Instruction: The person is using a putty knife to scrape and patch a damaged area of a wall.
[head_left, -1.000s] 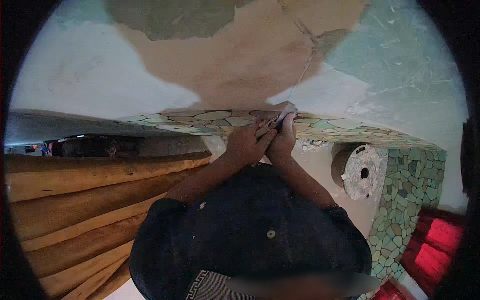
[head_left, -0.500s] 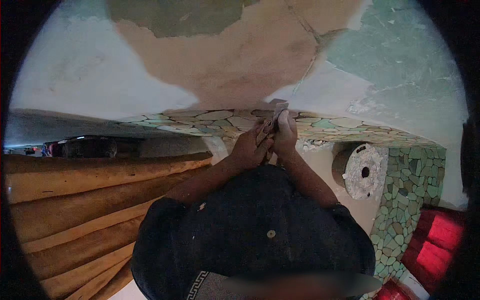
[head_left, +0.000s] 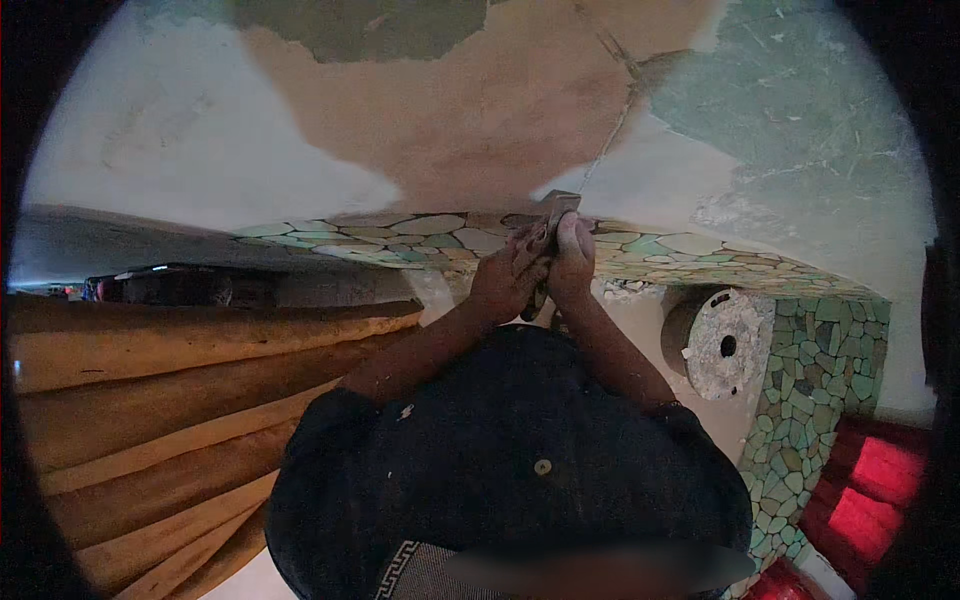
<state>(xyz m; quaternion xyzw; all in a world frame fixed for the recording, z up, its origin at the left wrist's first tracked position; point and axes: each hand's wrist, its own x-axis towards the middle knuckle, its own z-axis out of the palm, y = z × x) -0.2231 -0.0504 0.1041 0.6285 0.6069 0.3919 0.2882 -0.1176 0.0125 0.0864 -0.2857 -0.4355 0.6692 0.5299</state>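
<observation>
Head view, and from where I stand the whole thing hangs on the flat scraper (head_left: pixel 563 203): its blade pokes out btwn 12 and 1 o'clock from the two fists, long axis running approx. 6 to 12 w/ a slight lean to 1. R hand (head_left: pixel 573 265) is nearer the blade, thumb laid along it; L hand (head_left: pixel 505 283) is wrapped in close at 8 o'clock from that thumb. Both look clenched round the tool, tho exactly what the L fingers grip is hidden. Can't tell if the blade edge touches the wall (head_left: pixel 230 140). A thin, jagged crack (head_left: pixel 608 146) heads off from near the blade twd 1 o'clock. Wall's matte and chalky, w/ a rough dark-grey patch (head_left: pixel 370 30) at 11 and a scuffed greenish patch (head_left: pixel 790 100) at 2. Below it, a band of irregular stone-look pieces (head_left: pixel 430 228), pale green and tan w/ dark joints. Btwn 3 and 4: a round drum (head_left: pixel 705 345), crusty white face, dark centre hole. At 4, smth glossy red (head_left: pixel 870 490). Btwn 8 and 9, brown cloth (head_left: pixel 180 385) in long, soft folds.
</observation>
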